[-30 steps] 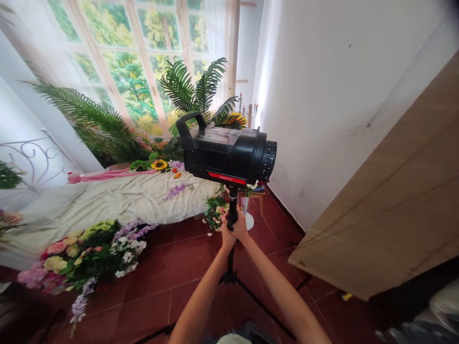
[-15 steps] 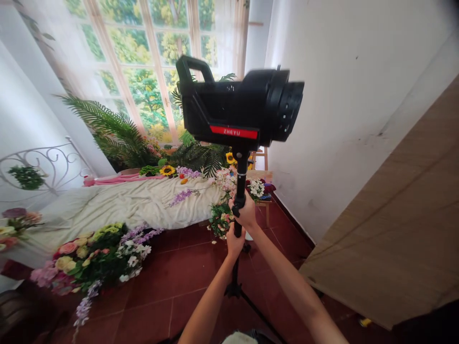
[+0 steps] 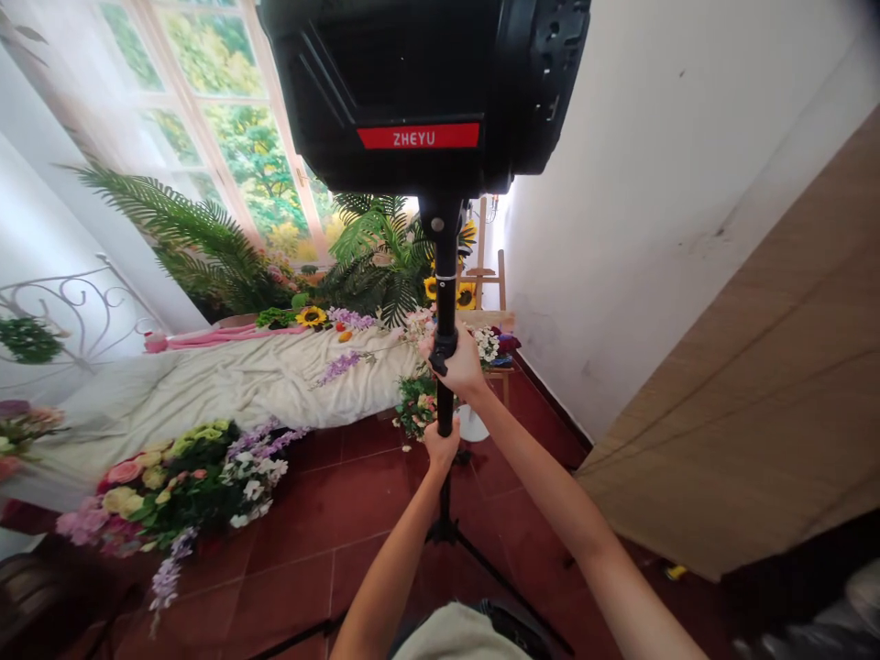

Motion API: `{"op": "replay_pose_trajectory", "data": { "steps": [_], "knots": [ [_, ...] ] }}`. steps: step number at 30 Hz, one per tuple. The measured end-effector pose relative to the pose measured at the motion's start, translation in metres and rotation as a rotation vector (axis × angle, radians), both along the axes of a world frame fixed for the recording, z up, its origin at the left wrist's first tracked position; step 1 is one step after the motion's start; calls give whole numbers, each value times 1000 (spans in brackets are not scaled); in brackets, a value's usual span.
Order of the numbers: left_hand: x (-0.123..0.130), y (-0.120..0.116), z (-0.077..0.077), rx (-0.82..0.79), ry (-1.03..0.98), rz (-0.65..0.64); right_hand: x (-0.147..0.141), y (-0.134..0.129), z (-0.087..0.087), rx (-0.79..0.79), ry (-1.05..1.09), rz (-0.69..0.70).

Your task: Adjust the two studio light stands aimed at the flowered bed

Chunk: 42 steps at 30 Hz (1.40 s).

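Observation:
A black studio light [image 3: 419, 87] with a red label sits on top of a black stand pole [image 3: 445, 275], high at the top of the view. My right hand [image 3: 459, 365] grips the pole at its upper clamp. My left hand [image 3: 440, 446] is closed around the pole just below it. The stand's tripod legs [image 3: 474, 559] spread on the red tile floor beneath my arms.
A white cloth [image 3: 226, 385] with scattered flowers lies on the floor ahead, with flower bunches [image 3: 171, 486] at the left and palm plants [image 3: 199, 247] by the window. A white wall is on the right, and a wooden panel [image 3: 756, 394] leans close at the right.
The light has risen on its pole from mid-view to the top of the frame. My right hand moved up the pole, away from my left hand.

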<state>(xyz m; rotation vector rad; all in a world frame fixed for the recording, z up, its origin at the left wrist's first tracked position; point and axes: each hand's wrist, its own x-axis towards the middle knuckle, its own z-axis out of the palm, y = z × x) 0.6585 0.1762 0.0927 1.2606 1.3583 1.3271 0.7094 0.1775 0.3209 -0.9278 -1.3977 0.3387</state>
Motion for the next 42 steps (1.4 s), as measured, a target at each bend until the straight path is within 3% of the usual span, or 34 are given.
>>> {"op": "replay_pose_trajectory", "data": {
  "steps": [2,7,12,15,19,21,24,27,30,33,36,38,40,42],
  "knots": [
    [1,1,0,-5,-1,26,9,-3,1,-39,-58,61],
    [3,1,0,16,11,62,38,-20,-6,-190,-67,381],
    [4,1,-1,33,8,42,65,-49,-33,-266,-114,387],
    [5,0,-2,69,35,52,79,-62,-74,-412,-168,313],
    [4,0,-4,121,66,92,82,-77,-154,-793,-121,121],
    [3,0,-6,134,71,101,74,-82,-190,-1034,9,205],
    [3,1,-8,139,81,92,53,-86,-222,-1167,196,349],
    [2,1,-8,155,92,84,33,-87,-232,-1148,435,364],
    [3,0,-6,138,68,89,20,-92,-235,-1033,743,407],
    [3,0,-4,111,40,88,18,-99,-237,-965,812,459],
    [3,0,-4,125,34,86,24,-106,-235,-1128,571,407],
    [3,0,-4,129,28,81,31,-110,-230,-1144,273,214],
    [3,0,-4,126,29,79,38,-111,-223,-1013,-47,-20],
    [3,0,-4,138,49,83,41,-110,-217,-846,-268,-156]
  ]
}}
